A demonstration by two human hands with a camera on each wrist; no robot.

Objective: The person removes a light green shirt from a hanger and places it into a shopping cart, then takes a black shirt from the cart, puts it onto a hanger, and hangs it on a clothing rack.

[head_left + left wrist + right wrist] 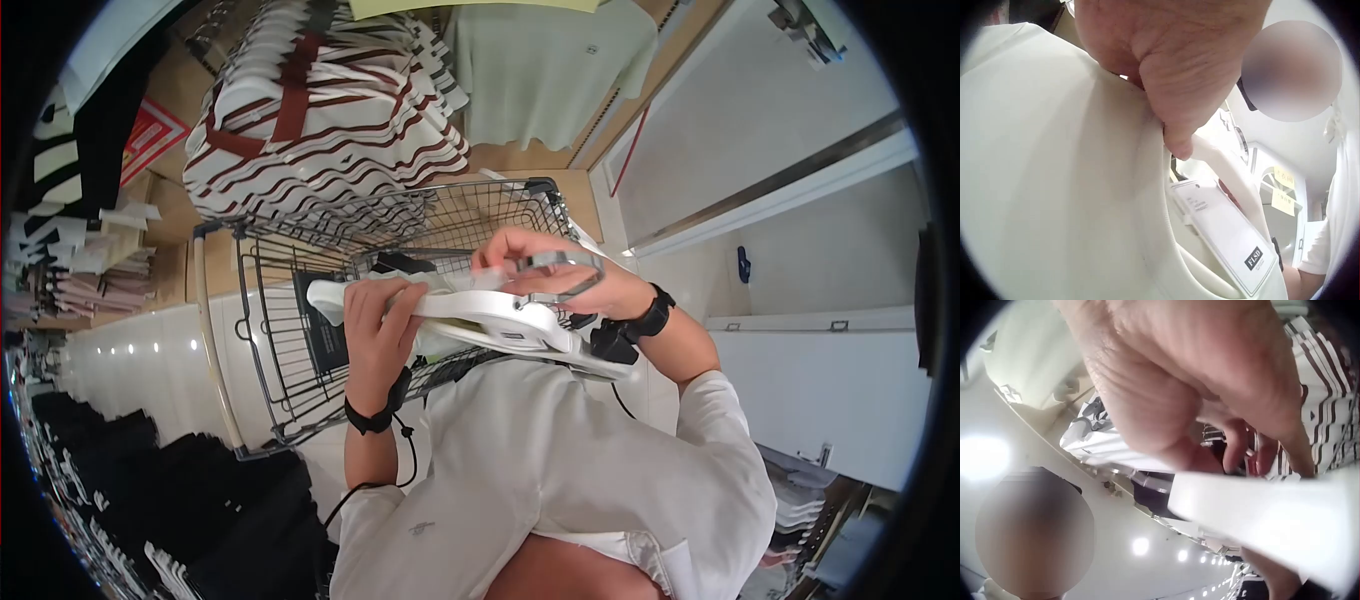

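Observation:
My left hand (378,320) grips a white hanger (475,305), its fingers lying over the hanger's top edge. A pale, off-white shirt (1054,175) is on the hanger, and in the left wrist view the thumb presses at its neckline. Inside that neckline a white paper tag (1225,237) lies at a slant. My right hand (575,278) is bent behind the hanger's flat metal hook (560,258), thumb and fingers close to a blurred whitish strip (488,281). Whether they pinch the strip I cannot tell.
A wire shopping cart (270,330) stands just beyond the hands, with dark items inside. Striped shirts (340,130) hang past it, beside a light green shirt (550,80). Black clothes (190,500) hang at lower left, and a white cabinet (820,390) stands at right.

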